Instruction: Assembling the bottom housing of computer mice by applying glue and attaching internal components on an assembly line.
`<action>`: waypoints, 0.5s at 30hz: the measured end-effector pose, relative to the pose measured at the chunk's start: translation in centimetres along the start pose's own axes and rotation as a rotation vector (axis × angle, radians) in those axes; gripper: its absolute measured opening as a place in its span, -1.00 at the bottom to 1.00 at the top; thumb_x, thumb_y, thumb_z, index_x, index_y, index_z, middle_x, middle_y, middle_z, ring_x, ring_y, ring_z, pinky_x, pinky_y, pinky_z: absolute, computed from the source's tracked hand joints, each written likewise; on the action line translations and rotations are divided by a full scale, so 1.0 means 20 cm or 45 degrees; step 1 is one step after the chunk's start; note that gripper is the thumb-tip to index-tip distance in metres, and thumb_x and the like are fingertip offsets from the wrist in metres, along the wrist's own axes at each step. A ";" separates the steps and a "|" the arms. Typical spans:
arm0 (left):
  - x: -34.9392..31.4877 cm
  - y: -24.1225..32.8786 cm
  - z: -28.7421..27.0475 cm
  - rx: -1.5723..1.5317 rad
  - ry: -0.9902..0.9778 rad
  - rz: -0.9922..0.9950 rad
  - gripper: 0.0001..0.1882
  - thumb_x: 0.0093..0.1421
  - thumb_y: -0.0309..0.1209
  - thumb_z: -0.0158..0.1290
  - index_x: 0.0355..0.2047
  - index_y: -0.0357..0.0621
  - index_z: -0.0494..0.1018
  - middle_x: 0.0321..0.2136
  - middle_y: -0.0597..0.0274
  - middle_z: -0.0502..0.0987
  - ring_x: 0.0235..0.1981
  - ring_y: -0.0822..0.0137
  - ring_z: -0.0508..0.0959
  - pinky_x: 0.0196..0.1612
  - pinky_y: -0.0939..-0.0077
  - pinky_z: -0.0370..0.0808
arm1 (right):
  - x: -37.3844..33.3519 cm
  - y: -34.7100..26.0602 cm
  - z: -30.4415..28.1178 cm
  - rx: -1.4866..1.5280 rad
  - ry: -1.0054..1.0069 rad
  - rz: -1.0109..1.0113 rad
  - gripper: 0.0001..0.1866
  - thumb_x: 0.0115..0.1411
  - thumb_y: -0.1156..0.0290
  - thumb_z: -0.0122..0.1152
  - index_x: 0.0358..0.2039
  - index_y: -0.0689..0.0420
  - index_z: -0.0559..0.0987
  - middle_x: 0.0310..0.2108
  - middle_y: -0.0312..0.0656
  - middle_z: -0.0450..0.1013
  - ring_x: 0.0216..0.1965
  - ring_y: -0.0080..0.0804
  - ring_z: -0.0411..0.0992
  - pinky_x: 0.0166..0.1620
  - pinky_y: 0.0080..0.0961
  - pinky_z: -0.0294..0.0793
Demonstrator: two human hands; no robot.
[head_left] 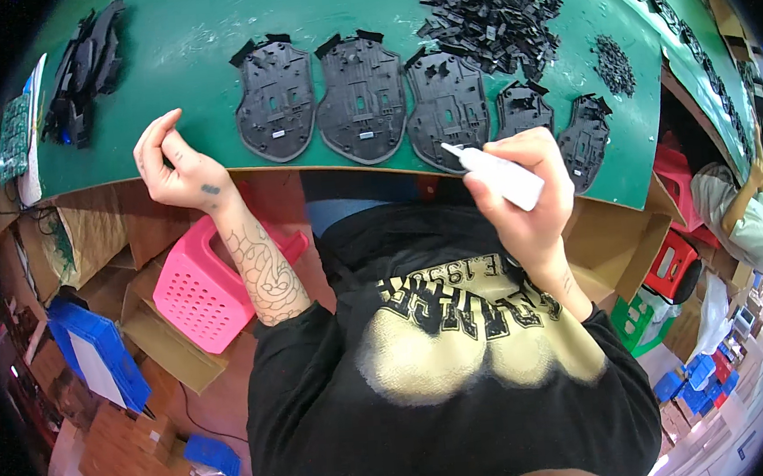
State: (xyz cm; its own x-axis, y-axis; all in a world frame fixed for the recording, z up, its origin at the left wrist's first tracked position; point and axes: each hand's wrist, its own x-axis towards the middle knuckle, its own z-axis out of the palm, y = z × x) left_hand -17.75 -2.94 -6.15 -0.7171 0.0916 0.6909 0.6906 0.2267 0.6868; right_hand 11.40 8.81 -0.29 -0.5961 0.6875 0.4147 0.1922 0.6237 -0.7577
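My right hand is wrapped round a small white squeeze bottle with a narrow nozzle. The bottle is tilted, its tip pointing left over the lower part of a black plastic shell near the table's front edge. Similar shells lie in a row: one left of it, another further left, and two to the right, partly behind my right hand. My left hand is raised by the table edge, left of the row. Its fingers are loosely bent and apart, with nothing visible in them.
A pile of small black parts covers the back of the green table, with finer black pieces to its right. Stacked black shells lie far left. Below are a pink plastic stool and cardboard boxes. Another person sits at right.
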 end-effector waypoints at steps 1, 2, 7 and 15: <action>0.00 0.00 0.00 0.005 -0.011 0.019 -0.83 0.09 -0.63 -0.05 -0.51 -0.26 0.56 -0.45 0.22 0.53 -0.36 0.34 0.50 -0.24 0.52 0.44 | 0.02 -0.02 0.03 -0.019 -0.039 -0.041 -0.66 -0.18 0.42 0.46 -0.39 0.19 0.51 -0.46 -0.17 0.46 -0.44 -0.27 0.43 -0.38 -0.45 0.41; 0.01 0.00 -0.01 0.009 -0.023 0.038 -0.83 0.08 -0.64 -0.05 -0.51 -0.26 0.55 -0.46 0.22 0.53 -0.36 0.34 0.50 -0.24 0.51 0.44 | 0.03 -0.04 0.05 -0.011 -0.087 -0.041 -0.67 -0.16 0.40 0.46 -0.39 0.19 0.51 -0.45 -0.16 0.46 -0.44 -0.27 0.43 -0.37 -0.45 0.42; 0.00 0.01 0.00 0.010 -0.034 0.041 -0.84 0.05 -0.66 -0.05 -0.53 -0.27 0.54 -0.47 0.21 0.53 -0.36 0.32 0.50 -0.24 0.51 0.43 | 0.07 -0.06 0.16 -0.035 -0.122 -0.042 -0.67 -0.12 0.37 0.44 -0.37 0.18 0.51 -0.49 -0.17 0.42 -0.47 -0.27 0.40 -0.42 -0.43 0.39; 0.01 0.00 -0.02 0.017 -0.023 0.097 -0.83 0.08 -0.65 -0.04 -0.51 -0.28 0.55 -0.45 0.23 0.54 -0.37 0.36 0.50 -0.26 0.55 0.44 | 0.11 -0.07 0.22 -0.096 -0.132 -0.086 -0.67 -0.12 0.36 0.44 -0.37 0.17 0.49 -0.51 -0.18 0.40 -0.49 -0.26 0.39 -0.44 -0.44 0.38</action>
State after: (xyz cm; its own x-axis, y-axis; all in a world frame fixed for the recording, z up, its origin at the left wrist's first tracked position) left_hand -17.76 -3.29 -5.97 -0.6641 0.1266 0.7368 0.7421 0.2310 0.6292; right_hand 6.37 7.74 -0.58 -0.6864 0.6034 0.4059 0.2047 0.6959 -0.6883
